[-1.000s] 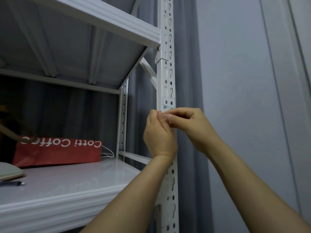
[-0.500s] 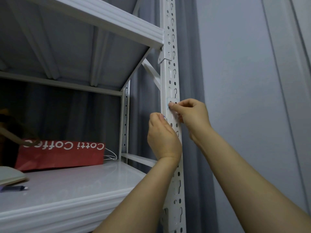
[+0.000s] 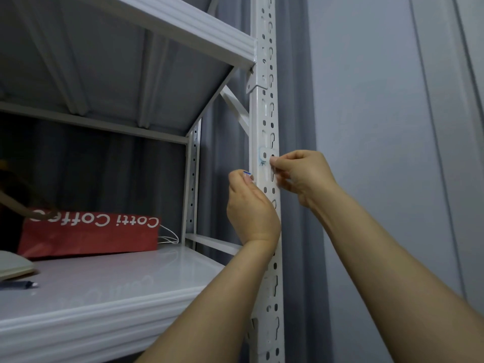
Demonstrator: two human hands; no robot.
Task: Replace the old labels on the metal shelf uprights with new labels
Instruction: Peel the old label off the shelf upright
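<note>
A white perforated metal upright (image 3: 265, 106) runs top to bottom through the middle of the view. A faint translucent label with bluish marks (image 3: 265, 156) sticks to its front face. My right hand (image 3: 301, 174) pinches that label's right edge with thumb and forefinger. My left hand (image 3: 248, 205) sits just left of the upright, slightly lower, and holds a small white label with a blue stripe (image 3: 247, 173) at its fingertips. The left hand covers part of the upright below the label.
White metal shelves (image 3: 104, 305) extend left of the upright, one above and one at wrist height. A red paper coffee bag (image 3: 89, 233) lies on the lower shelf, with a pen (image 3: 19, 284) and a pale flat object at the left edge. Grey curtain and wall stand behind.
My hands were joined in front of the upright. They have separated: the right hand rose to the label on the upright, the left stayed lower, now showing a small blue-striped label.
</note>
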